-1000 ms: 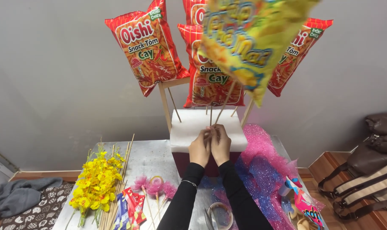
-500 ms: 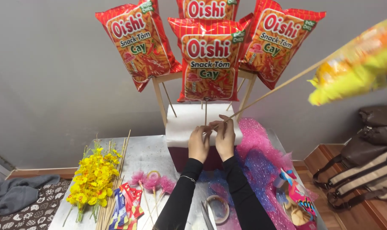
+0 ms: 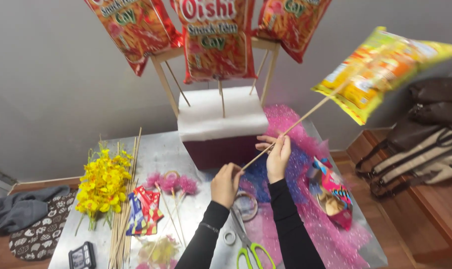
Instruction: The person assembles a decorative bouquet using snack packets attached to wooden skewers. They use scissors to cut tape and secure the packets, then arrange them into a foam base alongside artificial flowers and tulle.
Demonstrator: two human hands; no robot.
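Observation:
Both my hands grip a long wooden skewer (image 3: 305, 115) that carries a yellow snack bag (image 3: 383, 69) at its far end, tilted up to the right. My left hand (image 3: 226, 184) pinches the skewer's lower tip. My right hand (image 3: 278, 157) holds it a little higher. They sit just in front of a dark red box (image 3: 216, 149) topped with a white foam block (image 3: 221, 117). Three red snack bags (image 3: 216, 40) stand on skewers stuck in the foam.
Yellow artificial flowers (image 3: 102, 184), loose skewers (image 3: 124, 209), small snack packets (image 3: 142, 209), pink pompom sticks (image 3: 173, 184), tape rolls (image 3: 246, 205), green-handled scissors (image 3: 248, 246) and pink mesh (image 3: 305, 209) lie on the metal table (image 3: 156, 154). Brown bags (image 3: 430, 144) rest at the right.
The skewer with the yellow bag has swung down to the right and away from the foam. My hands moved toward me and apart, the left one lower.

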